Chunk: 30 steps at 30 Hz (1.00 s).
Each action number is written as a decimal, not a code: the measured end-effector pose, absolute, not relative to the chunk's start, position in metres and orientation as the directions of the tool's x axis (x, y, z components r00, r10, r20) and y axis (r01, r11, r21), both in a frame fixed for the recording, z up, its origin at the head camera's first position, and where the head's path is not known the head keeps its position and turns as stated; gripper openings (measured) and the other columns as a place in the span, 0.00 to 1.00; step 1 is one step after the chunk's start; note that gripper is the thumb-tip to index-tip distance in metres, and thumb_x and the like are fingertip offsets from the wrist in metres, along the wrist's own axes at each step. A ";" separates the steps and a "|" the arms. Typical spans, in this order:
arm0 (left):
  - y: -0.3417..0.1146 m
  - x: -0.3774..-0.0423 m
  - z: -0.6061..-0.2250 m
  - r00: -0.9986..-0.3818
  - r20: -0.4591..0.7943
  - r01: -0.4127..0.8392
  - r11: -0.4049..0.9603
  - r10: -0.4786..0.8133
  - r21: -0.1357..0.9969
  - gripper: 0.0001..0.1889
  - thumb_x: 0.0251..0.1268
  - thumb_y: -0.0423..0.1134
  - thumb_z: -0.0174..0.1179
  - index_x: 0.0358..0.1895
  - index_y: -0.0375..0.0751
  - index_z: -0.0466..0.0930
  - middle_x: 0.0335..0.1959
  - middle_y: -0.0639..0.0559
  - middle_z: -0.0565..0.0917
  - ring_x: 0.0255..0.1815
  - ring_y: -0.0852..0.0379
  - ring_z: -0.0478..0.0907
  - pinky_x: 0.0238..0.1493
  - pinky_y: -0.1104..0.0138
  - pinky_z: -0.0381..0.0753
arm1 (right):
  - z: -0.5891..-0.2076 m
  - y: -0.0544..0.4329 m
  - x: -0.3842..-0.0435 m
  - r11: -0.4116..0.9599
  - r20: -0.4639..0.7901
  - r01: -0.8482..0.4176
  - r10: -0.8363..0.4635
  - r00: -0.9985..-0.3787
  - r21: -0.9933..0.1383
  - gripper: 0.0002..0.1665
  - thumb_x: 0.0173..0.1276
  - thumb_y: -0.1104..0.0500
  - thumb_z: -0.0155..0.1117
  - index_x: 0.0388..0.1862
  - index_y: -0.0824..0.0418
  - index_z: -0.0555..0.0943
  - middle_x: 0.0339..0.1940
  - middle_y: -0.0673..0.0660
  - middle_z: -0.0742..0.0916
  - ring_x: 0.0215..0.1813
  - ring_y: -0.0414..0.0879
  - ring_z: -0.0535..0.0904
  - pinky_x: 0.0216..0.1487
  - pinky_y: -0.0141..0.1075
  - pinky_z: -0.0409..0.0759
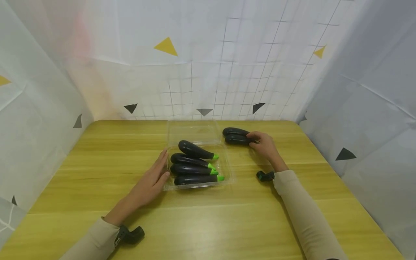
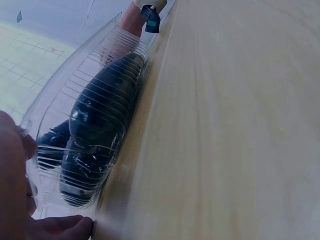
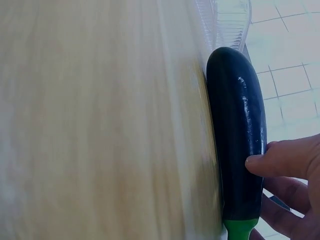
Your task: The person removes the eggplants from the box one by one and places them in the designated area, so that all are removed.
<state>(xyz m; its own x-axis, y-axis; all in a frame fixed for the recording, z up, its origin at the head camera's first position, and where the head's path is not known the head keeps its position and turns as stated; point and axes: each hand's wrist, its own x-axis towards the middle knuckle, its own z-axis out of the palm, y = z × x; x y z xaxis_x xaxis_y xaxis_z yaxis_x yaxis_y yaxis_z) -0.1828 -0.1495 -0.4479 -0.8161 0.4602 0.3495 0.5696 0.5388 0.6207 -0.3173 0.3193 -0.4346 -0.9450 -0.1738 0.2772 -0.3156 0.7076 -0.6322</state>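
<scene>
1. The right hand (image 1: 264, 145) is closed in a pinch, thumb on one side and fingers behind, on the nearer eggplant (image 1: 236, 140), which lies on the counter (image 1: 201, 224) with its body reaching left from the fingers; the farther eggplant (image 1: 234, 131) lies just beyond it.
2. The left hand (image 1: 151, 184) is loosely spread, fingers fairly straight, touching the side of the clear tray (image 1: 199, 186) without gripping an eggplant.
3. Just right of the left hand, four eggplants (image 1: 190, 169) lie in the tray; its lid (image 1: 194, 131) is folded back beyond the left fingertips.
4. The step in hand seems to be picking up another eggplant to pack.
5. The next move probably calls for lifting it leftward while the left hand steadies the tray.
</scene>
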 end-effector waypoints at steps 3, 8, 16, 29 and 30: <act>-0.149 -0.182 -0.447 -0.818 0.348 0.568 0.542 0.458 0.619 0.35 0.86 0.41 0.46 0.85 0.35 0.43 0.86 0.44 0.42 0.83 0.45 0.45 0.79 0.50 0.49 | -0.434 0.319 -0.317 0.722 0.284 -0.314 -0.168 -0.944 -0.617 0.18 0.72 0.70 0.67 0.60 0.67 0.84 0.59 0.68 0.86 0.63 0.66 0.79 0.63 0.59 0.76; -0.149 -0.182 -0.446 -0.813 0.361 0.576 0.542 0.457 0.611 0.34 0.86 0.40 0.47 0.84 0.33 0.44 0.86 0.42 0.44 0.84 0.45 0.45 0.79 0.51 0.48 | -0.435 0.320 -0.318 0.740 0.286 -0.309 -0.164 -0.944 -0.598 0.18 0.72 0.69 0.68 0.60 0.66 0.84 0.59 0.67 0.86 0.61 0.66 0.80 0.62 0.60 0.76; -0.149 -0.182 -0.447 -0.819 0.352 0.568 0.546 0.454 0.616 0.34 0.86 0.40 0.47 0.84 0.33 0.44 0.86 0.42 0.43 0.84 0.45 0.45 0.79 0.50 0.48 | -0.431 0.317 -0.316 0.745 0.291 -0.316 -0.169 -0.941 -0.587 0.18 0.71 0.68 0.70 0.59 0.66 0.85 0.57 0.66 0.87 0.60 0.65 0.81 0.62 0.59 0.76; -0.149 -0.183 -0.448 -0.813 0.360 0.577 0.545 0.458 0.609 0.35 0.86 0.40 0.47 0.84 0.33 0.44 0.86 0.42 0.43 0.84 0.45 0.44 0.80 0.51 0.47 | -0.414 0.302 -0.307 0.717 0.361 -0.389 -0.203 -0.910 -0.578 0.17 0.73 0.66 0.69 0.59 0.67 0.84 0.54 0.66 0.87 0.54 0.63 0.81 0.60 0.61 0.76; -0.149 -0.183 -0.448 -0.812 0.361 0.578 0.544 0.459 0.609 0.35 0.86 0.40 0.47 0.84 0.33 0.44 0.86 0.42 0.43 0.84 0.45 0.44 0.79 0.51 0.47 | -0.413 0.301 -0.307 0.716 0.365 -0.395 -0.207 -0.908 -0.575 0.17 0.73 0.66 0.69 0.59 0.68 0.84 0.53 0.66 0.87 0.54 0.63 0.81 0.60 0.61 0.76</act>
<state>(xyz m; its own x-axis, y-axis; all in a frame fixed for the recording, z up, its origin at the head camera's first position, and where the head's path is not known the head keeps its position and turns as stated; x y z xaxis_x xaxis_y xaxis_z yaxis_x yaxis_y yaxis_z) -0.1830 -0.1491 -0.4475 -0.8121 0.4588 0.3605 0.5776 0.5439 0.6087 -0.3067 0.3013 -0.4128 -0.9078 -0.2070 0.3648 -0.3946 0.7165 -0.5753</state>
